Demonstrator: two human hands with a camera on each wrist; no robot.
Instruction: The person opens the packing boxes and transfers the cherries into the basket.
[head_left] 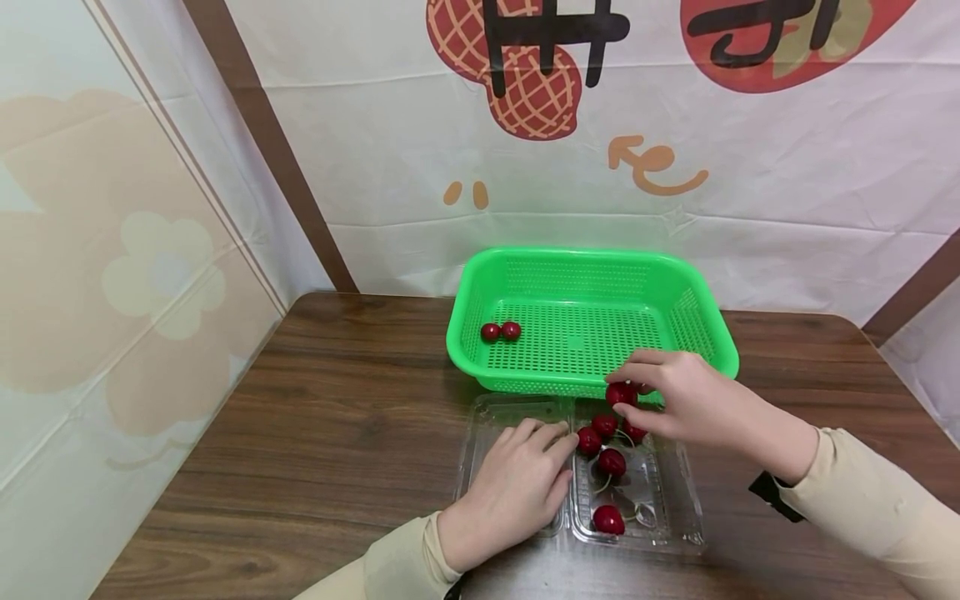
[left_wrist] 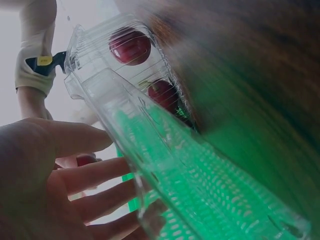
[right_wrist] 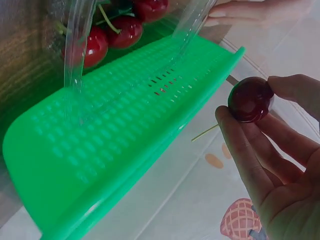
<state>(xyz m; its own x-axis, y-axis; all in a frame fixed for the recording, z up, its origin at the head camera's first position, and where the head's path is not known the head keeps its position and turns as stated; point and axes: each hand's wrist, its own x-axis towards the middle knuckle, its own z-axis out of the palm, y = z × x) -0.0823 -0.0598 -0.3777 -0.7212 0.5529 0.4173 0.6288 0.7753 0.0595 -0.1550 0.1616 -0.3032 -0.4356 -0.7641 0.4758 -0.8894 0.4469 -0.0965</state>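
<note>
My right hand (head_left: pixel 697 400) pinches a dark red cherry (right_wrist: pixel 250 99) between thumb and fingertips, its thin stem sticking out in the right wrist view. It holds the cherry above the far end of a clear plastic clamshell box (head_left: pixel 678 508), close to the front rim of the green basket (head_left: pixel 720 333). Several cherries (head_left: pixel 612 462) lie in the box's right half, some with stems. My left hand (head_left: pixel 517 475) rests over the box's left half, fingers loosely extended; the left wrist view shows fingers (left_wrist: pixel 95 175) touching the clear plastic wall.
Inside the perforated green basket, two cherries (head_left: pixel 501 332) lie side by side at the left. Basket and box stand on a dark wooden table (head_left: pixel 337 417). A printed white cloth (head_left: pixel 375 150) hangs just behind the table's back edge.
</note>
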